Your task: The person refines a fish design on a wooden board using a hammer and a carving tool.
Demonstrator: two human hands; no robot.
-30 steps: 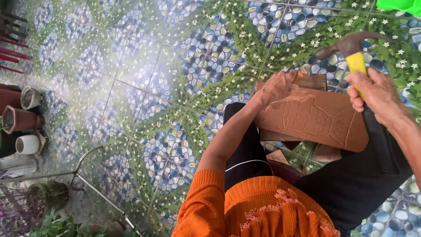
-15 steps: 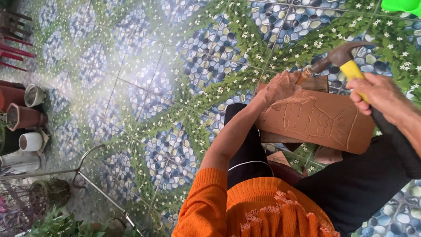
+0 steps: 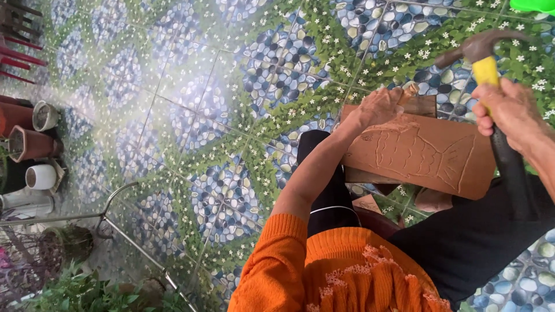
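Wooden board (image 3: 425, 156) lies between left hand (image 3: 378, 110) and hammer-gripping right hand (image 3: 506, 112).

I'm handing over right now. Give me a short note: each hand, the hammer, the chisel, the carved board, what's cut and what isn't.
Left hand: closed around a wooden-handled chisel at the top edge of the wooden board.
Right hand: gripping the yellow-handled hammer, head raised above the chisel.
Board: resting on the lap, tilted, over the patterned tile floor.
Done: a fish outline is grooved into the board.
Left: the surface inside and around the outline is uncut.
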